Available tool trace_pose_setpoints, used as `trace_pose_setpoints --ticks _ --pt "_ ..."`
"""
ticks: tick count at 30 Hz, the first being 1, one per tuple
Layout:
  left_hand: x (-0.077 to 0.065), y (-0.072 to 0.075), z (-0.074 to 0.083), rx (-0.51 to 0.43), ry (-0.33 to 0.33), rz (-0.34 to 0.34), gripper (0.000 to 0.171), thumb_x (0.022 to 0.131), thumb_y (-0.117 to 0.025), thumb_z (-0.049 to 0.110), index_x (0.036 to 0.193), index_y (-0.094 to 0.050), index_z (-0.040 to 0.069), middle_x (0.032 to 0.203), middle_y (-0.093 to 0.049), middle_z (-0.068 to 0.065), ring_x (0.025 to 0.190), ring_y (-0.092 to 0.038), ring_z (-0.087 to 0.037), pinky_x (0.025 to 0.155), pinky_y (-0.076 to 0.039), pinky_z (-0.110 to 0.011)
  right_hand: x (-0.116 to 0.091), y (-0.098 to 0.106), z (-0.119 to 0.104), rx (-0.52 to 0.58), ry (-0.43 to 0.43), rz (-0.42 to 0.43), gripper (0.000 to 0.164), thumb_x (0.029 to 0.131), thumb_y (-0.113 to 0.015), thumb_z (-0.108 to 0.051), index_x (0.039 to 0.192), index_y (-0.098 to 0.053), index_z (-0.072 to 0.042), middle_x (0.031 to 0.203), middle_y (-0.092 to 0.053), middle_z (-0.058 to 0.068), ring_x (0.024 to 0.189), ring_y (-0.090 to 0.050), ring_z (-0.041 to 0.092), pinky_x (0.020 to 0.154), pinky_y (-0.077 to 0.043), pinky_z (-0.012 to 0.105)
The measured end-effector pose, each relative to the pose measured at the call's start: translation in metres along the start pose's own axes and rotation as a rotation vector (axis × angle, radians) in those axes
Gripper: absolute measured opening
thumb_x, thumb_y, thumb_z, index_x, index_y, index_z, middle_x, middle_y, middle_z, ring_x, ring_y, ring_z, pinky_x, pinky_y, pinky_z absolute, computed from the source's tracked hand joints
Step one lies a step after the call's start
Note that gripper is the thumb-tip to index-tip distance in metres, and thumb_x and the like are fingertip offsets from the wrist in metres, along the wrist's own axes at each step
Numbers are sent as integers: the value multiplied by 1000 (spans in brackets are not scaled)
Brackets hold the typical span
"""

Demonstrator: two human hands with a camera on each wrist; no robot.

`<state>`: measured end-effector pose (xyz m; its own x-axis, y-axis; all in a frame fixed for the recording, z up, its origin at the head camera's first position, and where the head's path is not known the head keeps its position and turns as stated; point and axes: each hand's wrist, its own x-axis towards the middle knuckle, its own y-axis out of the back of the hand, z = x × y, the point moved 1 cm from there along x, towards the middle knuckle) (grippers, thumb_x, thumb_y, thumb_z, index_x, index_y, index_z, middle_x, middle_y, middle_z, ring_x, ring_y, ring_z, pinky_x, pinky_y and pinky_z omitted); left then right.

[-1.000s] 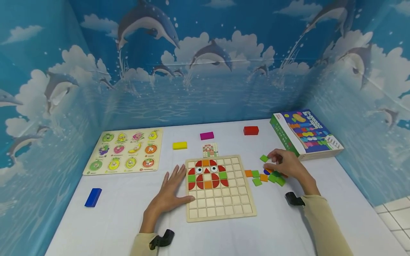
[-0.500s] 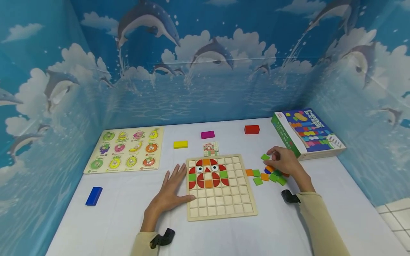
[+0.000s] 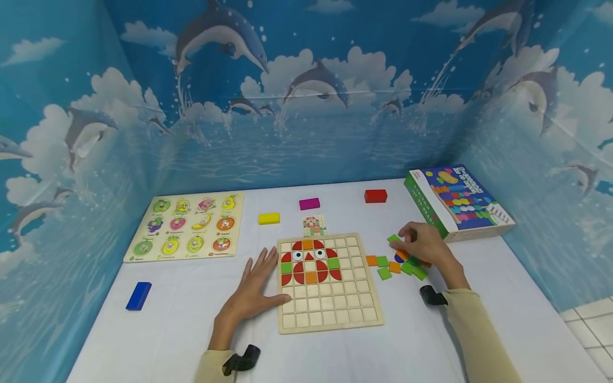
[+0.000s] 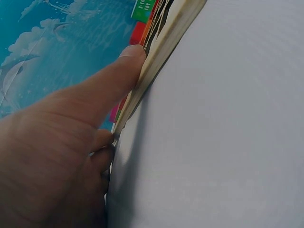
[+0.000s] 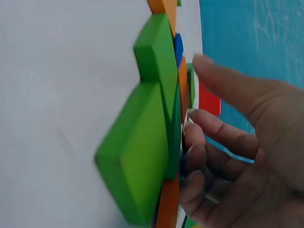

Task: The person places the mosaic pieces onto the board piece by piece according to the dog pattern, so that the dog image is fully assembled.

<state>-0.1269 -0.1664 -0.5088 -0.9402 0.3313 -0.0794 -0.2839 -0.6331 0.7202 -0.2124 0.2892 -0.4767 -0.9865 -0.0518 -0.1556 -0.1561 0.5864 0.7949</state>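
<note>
A wooden grid board [image 3: 330,303] carries red, green and orange tiles that form a face with two round eyes. My left hand [image 3: 254,290] rests at the board's left edge, fingers spread and thumb on its border; in the left wrist view the thumb [image 4: 114,76] touches the rim. To the board's right, my right hand [image 3: 423,244] is over a pile of loose tiles [image 3: 407,266]. Its thumb and index finger are apart at a green square tile [image 3: 394,238]. Other right fingers curl loosely beside the pile, partly hidden. Green tiles [image 5: 142,152] loom close in the right wrist view.
A small pattern card [image 3: 314,225] lies behind the board. Around it are yellow [image 3: 269,218], magenta [image 3: 309,204] and red [image 3: 375,196] blocks. A fruit puzzle board [image 3: 184,227] and blue block [image 3: 139,296] are left; a game box [image 3: 457,202] is back right.
My right hand has shifted slightly left, bringing its thumb and index finger to the far green tile. The left hand stays at the board's edge.
</note>
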Motion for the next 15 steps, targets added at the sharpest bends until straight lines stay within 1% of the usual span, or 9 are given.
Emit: trace_pose_setpoints --ticks 5,11,15 --pt "1 0 0 -5 -5 -5 112 85 -90 45 173 -26 17 181 -16 4 169 0 -20 136 6 -52 2 -7 -6 -12 32 36 31 96 -84 -22 108 -70 2 85 -59 9 86 -56 28 69 -49 32" --pt "0 0 -1 -1 -6 8 112 85 -91 44 173 -27 16 181 -17 4 169 -1 -20 136 6 -52 3 -11 -8 -1 64 48 28 93 -86 -18 103 -69 2 88 -62 10 86 -56 27 72 -51 33" --pt "0 0 -1 -2 -6 10 112 85 -91 44 173 -27 17 181 -17 4 169 -1 -19 136 6 -52 5 -11 -8 30 70 55 23 95 -84 -16 104 -72 2 89 -65 10 85 -57 26 73 -53 30"
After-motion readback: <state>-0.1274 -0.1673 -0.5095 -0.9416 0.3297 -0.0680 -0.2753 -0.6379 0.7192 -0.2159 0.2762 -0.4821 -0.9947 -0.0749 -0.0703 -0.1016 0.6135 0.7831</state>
